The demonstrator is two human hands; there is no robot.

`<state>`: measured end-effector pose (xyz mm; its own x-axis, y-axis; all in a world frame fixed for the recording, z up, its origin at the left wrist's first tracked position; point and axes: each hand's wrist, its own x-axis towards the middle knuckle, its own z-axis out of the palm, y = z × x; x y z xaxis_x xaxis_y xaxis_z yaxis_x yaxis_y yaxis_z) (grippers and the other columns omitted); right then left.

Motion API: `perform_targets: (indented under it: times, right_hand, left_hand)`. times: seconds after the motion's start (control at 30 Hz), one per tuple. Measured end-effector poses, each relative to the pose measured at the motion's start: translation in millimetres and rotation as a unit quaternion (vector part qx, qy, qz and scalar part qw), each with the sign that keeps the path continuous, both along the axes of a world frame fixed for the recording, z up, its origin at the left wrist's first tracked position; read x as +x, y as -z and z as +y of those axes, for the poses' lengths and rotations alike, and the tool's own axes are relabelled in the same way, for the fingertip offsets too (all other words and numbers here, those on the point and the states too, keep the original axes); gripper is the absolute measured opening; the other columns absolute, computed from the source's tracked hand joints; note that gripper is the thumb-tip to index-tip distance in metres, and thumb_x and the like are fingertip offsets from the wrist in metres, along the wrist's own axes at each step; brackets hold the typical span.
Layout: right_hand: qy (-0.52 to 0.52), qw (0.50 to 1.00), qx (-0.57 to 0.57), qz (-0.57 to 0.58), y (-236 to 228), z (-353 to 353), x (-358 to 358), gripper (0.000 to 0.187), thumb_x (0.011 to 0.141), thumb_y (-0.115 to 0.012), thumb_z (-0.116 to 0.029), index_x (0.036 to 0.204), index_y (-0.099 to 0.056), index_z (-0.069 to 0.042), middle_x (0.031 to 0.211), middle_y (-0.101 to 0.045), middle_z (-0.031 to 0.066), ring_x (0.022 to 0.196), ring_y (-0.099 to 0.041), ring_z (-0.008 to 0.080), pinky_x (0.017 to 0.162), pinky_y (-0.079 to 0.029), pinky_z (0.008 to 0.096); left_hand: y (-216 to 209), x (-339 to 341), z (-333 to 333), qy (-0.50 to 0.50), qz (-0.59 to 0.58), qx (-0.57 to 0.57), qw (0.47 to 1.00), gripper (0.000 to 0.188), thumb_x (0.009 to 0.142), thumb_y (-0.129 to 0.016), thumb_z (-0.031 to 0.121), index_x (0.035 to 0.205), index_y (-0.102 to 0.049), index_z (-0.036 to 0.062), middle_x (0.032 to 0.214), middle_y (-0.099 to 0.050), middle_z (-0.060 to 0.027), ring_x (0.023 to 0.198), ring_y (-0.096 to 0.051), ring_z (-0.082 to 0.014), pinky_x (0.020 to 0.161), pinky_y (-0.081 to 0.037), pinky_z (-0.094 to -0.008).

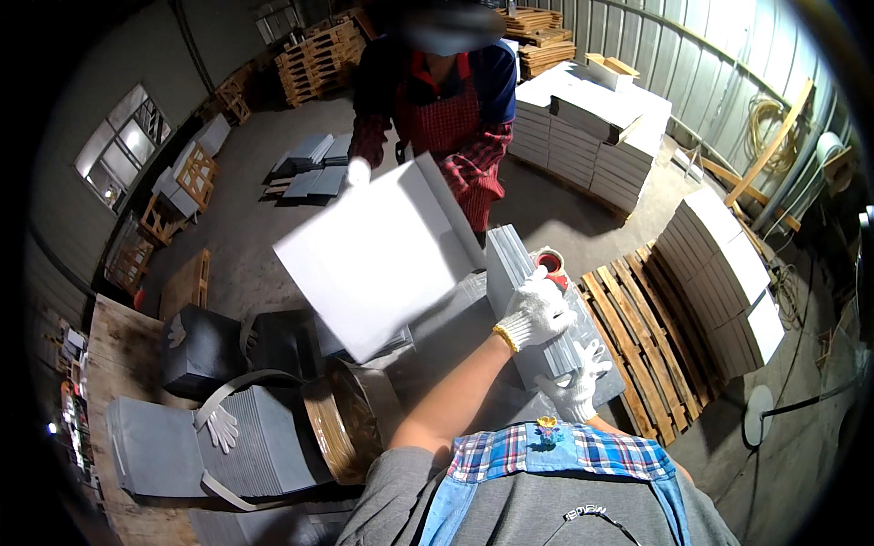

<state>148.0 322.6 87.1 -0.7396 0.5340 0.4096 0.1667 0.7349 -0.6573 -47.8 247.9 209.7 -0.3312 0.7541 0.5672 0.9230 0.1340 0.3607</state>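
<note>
My left hand (537, 314), in a white knitted glove, is closed over the upper edge of a stack of thin grey boards (510, 264). Several boards stand pressed together on edge upon a grey work table (455, 341). My right hand (578, 380), gloved too, grips the near end of the same stack; part of its fingers is hidden. Just beyond my left hand lies a red roll of tape (550, 264). Across the table a person in a red checked apron holds a large white carton (378, 259), tilted, with one gloved hand at its far edge.
On the left, grey boards (264, 437) and a dark block (205, 350) lie on a wooden surface, with a spare glove (221, 428) and a large roll of brown tape or film (332, 419). A wooden pallet (637, 337) and stacked white cartons (715, 273) stand to the right.
</note>
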Motion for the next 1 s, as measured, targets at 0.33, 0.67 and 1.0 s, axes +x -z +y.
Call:
perform_targets:
  times: [0.33, 0.67, 1.0]
  right_hand:
    - [-0.017, 1.000, 0.006, 0.010, -3, -6, -1, 0.097, 0.057, -0.093, -0.042, 0.137, -0.050, -0.007, 0.144, -0.038, 0.0375, 0.143, -0.019, 0.0589, 0.115, -0.015, 0.0673]
    - [0.028, 0.999, 0.002, 0.042, 3, -7, -4, 0.109, 0.051, -0.091, -0.050, 0.140, -0.046, -0.005, 0.147, -0.033, 0.0369, 0.144, -0.016, 0.0589, 0.109, 0.001, 0.0780]
    - [0.056, 0.994, 0.034, -0.093, -31, -17, -5, 0.109, 0.058, -0.091, -0.047, 0.143, -0.040, -0.003, 0.153, -0.022, 0.0402, 0.144, -0.017, 0.0555, 0.114, -0.005, 0.0690]
  left_hand:
    - [-1, -1, -5, 0.005, 0.011, -0.027, 1.000, 0.032, 0.080, -0.069, 0.036, 0.060, -0.069, 0.0117, 0.066, -0.063, -0.0091, 0.075, -0.064, -0.0297, 0.114, -0.037, -0.0530]
    - [3, -3, 4, 0.005, 0.023, -0.001, 1.000, 0.031, 0.081, -0.069, 0.036, 0.062, -0.068, 0.0113, 0.069, -0.063, -0.0120, 0.075, -0.063, -0.0318, 0.108, -0.042, -0.0510]
    - [-8, 2, -2, 0.003, 0.030, -0.043, 0.999, 0.033, 0.083, -0.065, 0.037, 0.066, -0.072, 0.0093, 0.072, -0.064, -0.0136, 0.083, -0.062, -0.0353, 0.092, -0.046, -0.0486]
